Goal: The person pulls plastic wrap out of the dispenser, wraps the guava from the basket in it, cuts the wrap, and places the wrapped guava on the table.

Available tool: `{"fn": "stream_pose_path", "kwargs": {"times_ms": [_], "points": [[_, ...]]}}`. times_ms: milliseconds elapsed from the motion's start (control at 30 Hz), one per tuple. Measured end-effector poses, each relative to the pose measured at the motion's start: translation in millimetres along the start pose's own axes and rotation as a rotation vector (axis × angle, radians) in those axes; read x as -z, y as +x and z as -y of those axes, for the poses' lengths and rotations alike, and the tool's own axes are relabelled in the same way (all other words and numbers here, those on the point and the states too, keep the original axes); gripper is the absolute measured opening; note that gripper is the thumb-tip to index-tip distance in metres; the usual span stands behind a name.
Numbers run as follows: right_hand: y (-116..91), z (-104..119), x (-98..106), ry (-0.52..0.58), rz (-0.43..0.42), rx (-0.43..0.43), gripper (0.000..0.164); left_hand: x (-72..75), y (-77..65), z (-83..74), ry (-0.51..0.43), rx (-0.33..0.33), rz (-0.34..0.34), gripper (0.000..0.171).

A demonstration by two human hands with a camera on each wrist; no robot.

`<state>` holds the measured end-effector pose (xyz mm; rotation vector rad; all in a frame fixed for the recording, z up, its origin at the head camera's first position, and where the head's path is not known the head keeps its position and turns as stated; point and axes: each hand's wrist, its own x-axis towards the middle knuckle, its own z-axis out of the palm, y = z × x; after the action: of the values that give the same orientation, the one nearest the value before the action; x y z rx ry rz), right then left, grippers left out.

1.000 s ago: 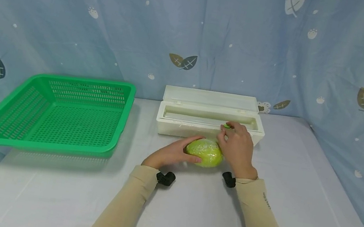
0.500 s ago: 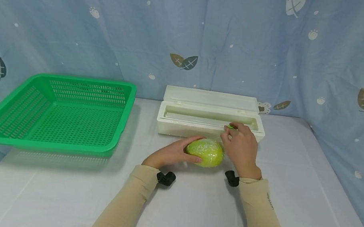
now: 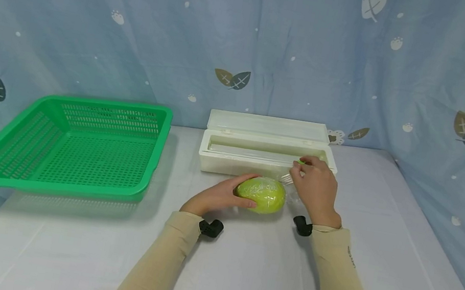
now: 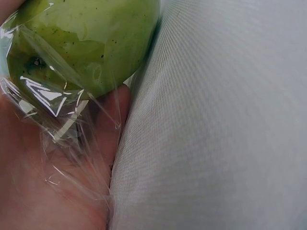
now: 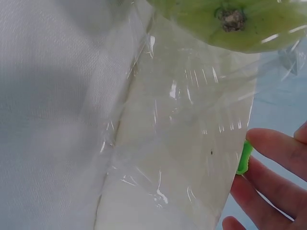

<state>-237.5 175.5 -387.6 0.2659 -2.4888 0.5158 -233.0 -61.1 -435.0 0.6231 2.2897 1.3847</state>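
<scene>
A green mango (image 3: 262, 195) in cling film sits on the table, just before a white cling film dispenser (image 3: 233, 167) with its lid up. My left hand (image 3: 220, 197) grips the mango from the left, its thumb at the near side. In the left wrist view, loose film (image 4: 67, 124) bunches against the palm. Clear film (image 5: 158, 115) stretches from the mango to the dispenser in the right wrist view. My right hand (image 3: 317, 190) pinches a small green slide cutter (image 5: 244, 158) at the dispenser's front edge, right of the middle.
A green perforated plastic basket (image 3: 145, 187) stands on the left of the white-covered table (image 3: 236, 280). Behind everything hangs a blue leaf-print curtain (image 3: 149, 32).
My right hand has slid rightward along the dispenser's edge with the slide cutter. Loose film now shows between the mango and that hand. My left hand and the mango stay put.
</scene>
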Motion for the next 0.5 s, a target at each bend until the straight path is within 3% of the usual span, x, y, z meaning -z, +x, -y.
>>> {"fn": "stream_pose_path", "kwargs": {"times_ms": [267,500], "points": [[1.5,-2.8,2.2,-0.007,-0.009,0.011,0.03,-0.5,-0.2,1.0,-0.011,-0.006,-0.007,0.075],[2.1,-8.4,4.5,-0.005,0.008,-0.044,0.031,-0.6,0.3,1.3,0.001,-0.004,-0.004,0.075]]}}
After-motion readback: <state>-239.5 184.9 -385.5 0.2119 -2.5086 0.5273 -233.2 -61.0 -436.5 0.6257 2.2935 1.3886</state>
